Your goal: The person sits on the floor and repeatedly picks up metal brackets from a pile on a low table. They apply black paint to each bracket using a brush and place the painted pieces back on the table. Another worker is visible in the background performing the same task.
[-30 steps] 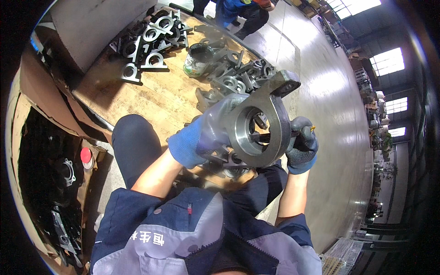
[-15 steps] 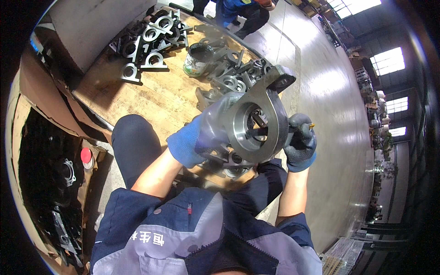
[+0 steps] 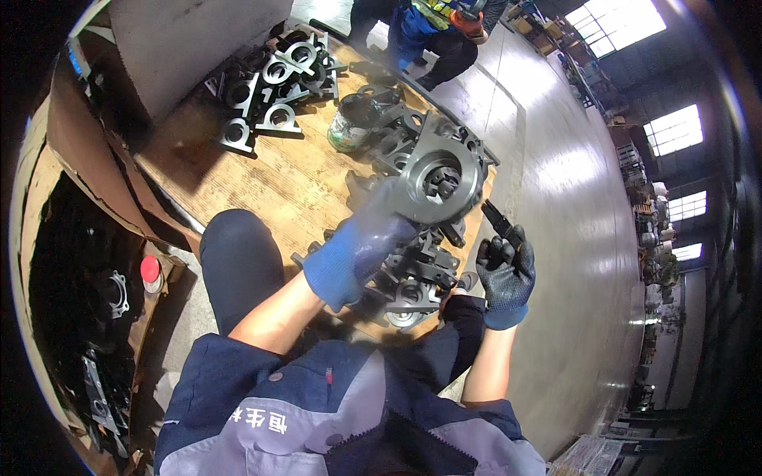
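My left hand [image 3: 361, 252], in a blue and grey work glove, grips a grey metal ring bracket [image 3: 411, 181] by its lower left side and holds it up above the table. The bracket's round opening faces up toward me. To its right, my right hand [image 3: 508, 279], gloved alike, is closed around a short black tool [image 3: 500, 220] with a narrow end; its exact kind is unclear. That tool is apart from the bracket. Beneath my hands lie more dark metal brackets [image 3: 413, 295] in a heap, partly hidden by the left hand.
On the wooden table [image 3: 190, 174] stand a paint-smeared can [image 3: 348, 131] and a stack of ring brackets [image 3: 278, 75]. At the left are a cardboard box [image 3: 75, 170] and a red-lidded container [image 3: 150, 270]. Another person [image 3: 429, 32] with an orange glove sits beyond the table.
The bracket has moved away from me and turned so its ring faces up more. My right hand has drawn away from it, lower, and the black tool now points outward.
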The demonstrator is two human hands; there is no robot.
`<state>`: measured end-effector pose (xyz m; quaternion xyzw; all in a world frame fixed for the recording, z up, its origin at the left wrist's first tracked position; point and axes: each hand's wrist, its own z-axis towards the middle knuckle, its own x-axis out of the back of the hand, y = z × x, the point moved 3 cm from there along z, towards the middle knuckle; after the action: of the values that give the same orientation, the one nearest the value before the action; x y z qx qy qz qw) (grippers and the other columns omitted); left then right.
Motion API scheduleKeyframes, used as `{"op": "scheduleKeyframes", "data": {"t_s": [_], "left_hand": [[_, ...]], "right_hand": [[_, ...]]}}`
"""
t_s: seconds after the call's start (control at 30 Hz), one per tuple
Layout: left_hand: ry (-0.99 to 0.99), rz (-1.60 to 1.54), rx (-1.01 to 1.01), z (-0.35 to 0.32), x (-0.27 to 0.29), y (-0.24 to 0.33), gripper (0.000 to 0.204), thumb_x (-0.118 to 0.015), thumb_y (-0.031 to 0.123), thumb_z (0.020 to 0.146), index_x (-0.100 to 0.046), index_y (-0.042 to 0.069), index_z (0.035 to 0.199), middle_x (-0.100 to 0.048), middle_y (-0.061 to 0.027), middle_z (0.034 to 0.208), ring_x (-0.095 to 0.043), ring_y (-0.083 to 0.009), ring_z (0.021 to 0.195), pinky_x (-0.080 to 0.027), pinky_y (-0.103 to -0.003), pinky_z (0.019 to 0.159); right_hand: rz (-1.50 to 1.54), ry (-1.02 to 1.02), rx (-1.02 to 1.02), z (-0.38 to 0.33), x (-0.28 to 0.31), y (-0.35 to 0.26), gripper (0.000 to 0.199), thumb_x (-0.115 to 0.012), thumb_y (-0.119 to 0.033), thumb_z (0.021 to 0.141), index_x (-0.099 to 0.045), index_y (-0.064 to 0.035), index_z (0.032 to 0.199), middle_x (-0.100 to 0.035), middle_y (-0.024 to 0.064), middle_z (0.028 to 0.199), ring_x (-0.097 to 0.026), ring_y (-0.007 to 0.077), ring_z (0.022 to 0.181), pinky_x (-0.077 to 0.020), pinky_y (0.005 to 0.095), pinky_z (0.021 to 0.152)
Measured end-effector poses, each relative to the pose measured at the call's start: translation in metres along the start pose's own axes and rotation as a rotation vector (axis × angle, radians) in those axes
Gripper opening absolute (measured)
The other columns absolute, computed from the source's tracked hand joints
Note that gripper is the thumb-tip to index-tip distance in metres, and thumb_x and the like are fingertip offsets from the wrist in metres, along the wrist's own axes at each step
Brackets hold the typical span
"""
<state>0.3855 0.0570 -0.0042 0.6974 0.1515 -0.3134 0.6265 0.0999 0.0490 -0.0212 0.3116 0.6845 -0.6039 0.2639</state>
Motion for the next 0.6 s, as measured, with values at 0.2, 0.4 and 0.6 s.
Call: {"op": "scheduleKeyframes", "data": {"t_s": [0.2,0.4,0.6], "left_hand": [[0.307,0.138,0.068,0.042,0.041,-0.058,0.041,-0.063,0.001,0.081,-0.051,-0.002,0.12,-0.064,-0.0076,0.082,-0.058,-0.0168,0.066,-0.051,-0.03,0.06],[0.259,1.16,0.068,0.078,0.173,-0.192,0.014,-0.06,0.015,0.082,-0.069,0.004,0.082,-0.067,-0.0127,0.077,-0.064,-0.0209,0.069,-0.05,-0.035,0.067],[0.104,1.433,0.155,0.07,0.13,-0.236,0.026,-0.055,0.027,0.083,-0.072,0.009,0.089,-0.07,-0.01,0.082,-0.066,-0.0264,0.078,-0.043,-0.039,0.076]], "right_hand": [[0.152,-0.101,-0.025,-0.016,0.056,-0.013,0.033,-0.049,-0.023,0.099,-0.06,-0.0091,0.127,-0.072,0.0144,0.099,-0.065,0.0267,0.104,-0.0416,0.0458,0.103],[0.163,0.19,0.107,-0.033,0.087,-0.004,0.033,-0.055,-0.023,0.097,-0.061,-0.0064,0.124,-0.067,0.0098,0.088,-0.064,0.0277,0.095,-0.0433,0.0461,0.101],[-0.538,0.321,0.314,-0.051,0.114,0.008,0.035,-0.055,-0.022,0.097,-0.056,-0.0067,0.129,-0.062,0.0134,0.105,-0.059,0.0235,0.102,-0.047,0.0407,0.095]]}}
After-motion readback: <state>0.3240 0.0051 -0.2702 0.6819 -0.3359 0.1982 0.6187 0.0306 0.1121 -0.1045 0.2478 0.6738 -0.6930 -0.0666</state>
